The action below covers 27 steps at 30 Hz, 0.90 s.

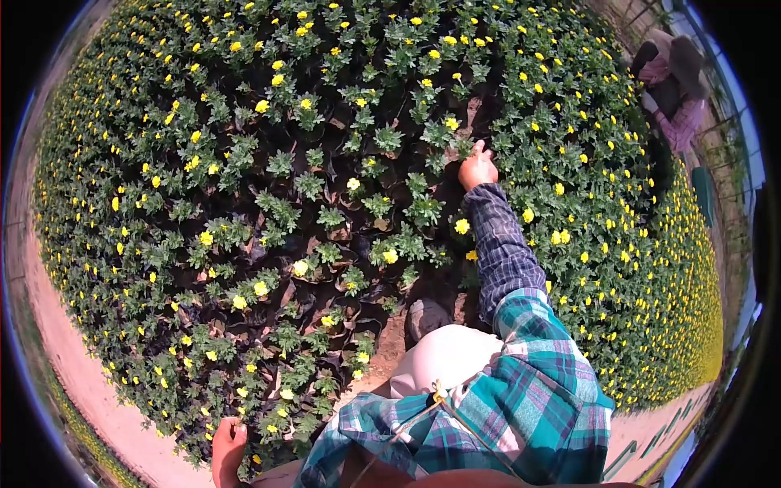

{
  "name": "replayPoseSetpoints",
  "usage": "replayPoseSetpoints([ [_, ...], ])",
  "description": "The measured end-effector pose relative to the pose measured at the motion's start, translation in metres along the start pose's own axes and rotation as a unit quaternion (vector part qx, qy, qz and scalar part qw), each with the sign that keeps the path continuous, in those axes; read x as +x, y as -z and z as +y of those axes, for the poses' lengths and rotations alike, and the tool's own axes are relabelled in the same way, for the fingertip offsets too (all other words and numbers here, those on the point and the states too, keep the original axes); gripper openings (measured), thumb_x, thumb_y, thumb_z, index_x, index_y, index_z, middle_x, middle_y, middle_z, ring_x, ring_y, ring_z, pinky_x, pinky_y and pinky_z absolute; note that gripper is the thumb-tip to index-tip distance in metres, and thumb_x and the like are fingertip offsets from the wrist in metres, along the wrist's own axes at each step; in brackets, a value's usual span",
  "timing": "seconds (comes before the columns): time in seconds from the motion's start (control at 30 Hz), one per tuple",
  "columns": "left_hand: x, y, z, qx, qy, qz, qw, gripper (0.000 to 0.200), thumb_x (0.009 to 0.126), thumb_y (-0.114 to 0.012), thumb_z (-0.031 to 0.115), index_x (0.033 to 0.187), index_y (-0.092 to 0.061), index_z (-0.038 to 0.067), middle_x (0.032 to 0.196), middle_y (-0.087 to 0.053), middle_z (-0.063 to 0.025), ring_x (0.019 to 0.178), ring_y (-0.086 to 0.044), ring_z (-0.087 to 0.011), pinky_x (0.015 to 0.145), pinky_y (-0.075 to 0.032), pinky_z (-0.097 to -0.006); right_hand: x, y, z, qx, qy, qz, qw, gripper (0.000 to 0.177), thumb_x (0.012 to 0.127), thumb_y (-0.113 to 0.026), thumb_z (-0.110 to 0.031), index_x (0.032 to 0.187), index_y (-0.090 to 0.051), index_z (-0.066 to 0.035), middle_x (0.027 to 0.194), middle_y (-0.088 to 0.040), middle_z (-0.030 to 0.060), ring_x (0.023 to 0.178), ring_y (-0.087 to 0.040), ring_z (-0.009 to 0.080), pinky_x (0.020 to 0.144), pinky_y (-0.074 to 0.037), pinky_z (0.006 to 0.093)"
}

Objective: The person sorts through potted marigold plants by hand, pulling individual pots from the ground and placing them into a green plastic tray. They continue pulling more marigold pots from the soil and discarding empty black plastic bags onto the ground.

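My right hand (478,168) reaches forward among potted plants with yellow flowers. Its fingers are bent together at the leaves of a marigold-like plant (439,132), and whatever they hold is hidden. Near the lower left edge of the view is my left hand (229,446), its fingers curled in beside the outer plants (285,423). I cannot make out anything within that hand. Dark plastic grow bags (368,324) hold the plants in close rows.
My shoe (426,317) stands on a strip of bare soil (392,346) between the plants. Another person (679,89) crouches at the far right edge of the bed. A pale dirt path (77,325) runs along the left side.
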<state>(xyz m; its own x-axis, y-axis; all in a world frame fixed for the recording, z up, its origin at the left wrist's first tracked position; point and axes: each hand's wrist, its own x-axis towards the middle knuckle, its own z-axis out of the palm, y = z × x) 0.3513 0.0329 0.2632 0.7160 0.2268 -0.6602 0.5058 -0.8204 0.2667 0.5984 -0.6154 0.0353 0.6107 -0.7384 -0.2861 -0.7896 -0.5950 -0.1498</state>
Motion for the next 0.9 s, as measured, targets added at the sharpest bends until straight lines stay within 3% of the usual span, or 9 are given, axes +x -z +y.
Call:
replayPoseSetpoints([
  [0.13, 0.002, -0.001, 0.004, 0.007, -0.042, 0.012, 0.999, 0.017, 0.084, -0.061, 0.011, 0.098, -0.055, 0.002, 0.074, -0.053, -0.0053, 0.069, -0.049, -0.0139, 0.066, -0.043, -0.0288, 0.019, -0.011, 0.022, 0.067, 0.042, 0.043, 0.996, 0.029, 0.083, -0.048, -0.011, 0.109, -0.054, 0.000, 0.110, -0.060, 0.0254, 0.106, -0.058, 0.0380, 0.088, -0.048, 0.0444],
  [0.23, -0.001, 0.010, 0.014, 0.026, -0.049, -0.001, 0.998, 0.026, 0.083, -0.063, 0.019, 0.101, -0.057, 0.001, 0.079, -0.059, -0.0133, 0.073, -0.056, -0.0229, 0.068, -0.046, -0.0333, 0.047, -0.032, 0.040, 0.084, 0.117, 0.034, 0.989, 0.041, 0.082, -0.062, -0.035, 0.102, -0.055, 0.000, 0.103, -0.062, 0.0258, 0.099, -0.060, 0.0406, 0.084, -0.048, 0.0469],
  [0.27, 0.003, 0.013, 0.009, 0.053, -0.054, -0.006, 0.997, 0.026, 0.085, -0.063, 0.023, 0.102, -0.057, 0.004, 0.080, -0.059, -0.0076, 0.073, -0.055, -0.0170, 0.067, -0.046, -0.0316, 0.033, -0.021, 0.034, 0.105, 0.105, 0.039, 0.988, 0.046, 0.081, -0.064, -0.040, 0.104, -0.055, -0.002, 0.100, -0.064, 0.0249, 0.097, -0.060, 0.0413, 0.082, -0.048, 0.0481],
  [0.3, 0.005, 0.014, 0.006, 0.058, -0.063, 0.001, 0.996, 0.029, 0.086, -0.062, 0.026, 0.104, -0.057, 0.004, 0.084, -0.061, -0.0100, 0.076, -0.058, -0.0204, 0.069, -0.047, -0.0341, 0.019, -0.008, 0.024, 0.135, 0.065, 0.032, 0.988, 0.046, 0.081, -0.063, -0.042, 0.107, -0.056, -0.004, 0.101, -0.064, 0.0236, 0.098, -0.060, 0.0417, 0.081, -0.048, 0.0493],
  [0.4, 0.008, 0.018, 0.010, 0.037, -0.092, 0.006, 0.995, 0.040, 0.087, -0.059, 0.034, 0.112, -0.055, 0.004, 0.098, -0.062, -0.0179, 0.089, -0.061, -0.0319, 0.075, -0.048, -0.0399, 0.038, -0.052, 0.040, 0.137, 0.088, 0.116, 0.980, 0.030, 0.081, -0.051, -0.013, 0.109, -0.054, -0.004, 0.101, -0.062, 0.0235, 0.092, -0.059, 0.0441, 0.076, -0.045, 0.0509],
  [0.53, 0.017, 0.018, 0.019, 0.061, -0.098, -0.021, 0.993, 0.036, 0.089, -0.057, 0.032, 0.114, -0.055, 0.006, 0.101, -0.062, -0.0163, 0.091, -0.060, -0.0309, 0.078, -0.047, -0.0398, 0.056, -0.077, 0.040, 0.141, 0.064, 0.243, 0.958, 0.028, 0.087, -0.044, -0.013, 0.106, -0.062, -0.006, 0.091, -0.065, 0.0223, 0.085, -0.062, 0.0413, 0.075, -0.049, 0.0476],
  [0.67, 0.023, 0.017, 0.014, 0.069, -0.117, -0.015, 0.991, 0.037, 0.089, -0.057, 0.033, 0.114, -0.055, 0.005, 0.102, -0.061, -0.0168, 0.093, -0.059, -0.0319, 0.079, -0.047, -0.0407, 0.075, -0.088, 0.040, 0.165, 0.065, 0.247, 0.953, 0.018, 0.084, -0.047, -0.011, 0.094, -0.062, -0.007, 0.083, -0.065, 0.0209, 0.076, -0.063, 0.0408, 0.065, -0.050, 0.0479],
  [0.83, 0.015, 0.019, 0.016, 0.086, -0.088, -0.001, 0.992, 0.041, 0.088, -0.057, 0.036, 0.115, -0.056, 0.006, 0.104, -0.061, -0.0170, 0.096, -0.059, -0.0344, 0.080, -0.046, -0.0419, 0.027, -0.060, 0.029, -0.011, 0.032, 0.177, 0.984, 0.014, 0.085, -0.051, -0.012, 0.098, -0.056, -0.007, 0.098, -0.063, 0.0166, 0.074, -0.066, 0.0356, 0.065, -0.054, 0.0428],
  [0.9, 0.012, 0.020, 0.018, 0.082, -0.087, -0.011, 0.993, 0.041, 0.087, -0.058, 0.034, 0.114, -0.055, 0.003, 0.106, -0.061, -0.0191, 0.096, -0.059, -0.0358, 0.081, -0.046, -0.0430, 0.027, -0.072, 0.037, -0.109, 0.114, 0.227, 0.961, 0.015, 0.087, -0.052, -0.013, 0.100, -0.054, -0.006, 0.111, -0.057, 0.0158, 0.085, -0.065, 0.0333, 0.066, -0.055, 0.0401],
])
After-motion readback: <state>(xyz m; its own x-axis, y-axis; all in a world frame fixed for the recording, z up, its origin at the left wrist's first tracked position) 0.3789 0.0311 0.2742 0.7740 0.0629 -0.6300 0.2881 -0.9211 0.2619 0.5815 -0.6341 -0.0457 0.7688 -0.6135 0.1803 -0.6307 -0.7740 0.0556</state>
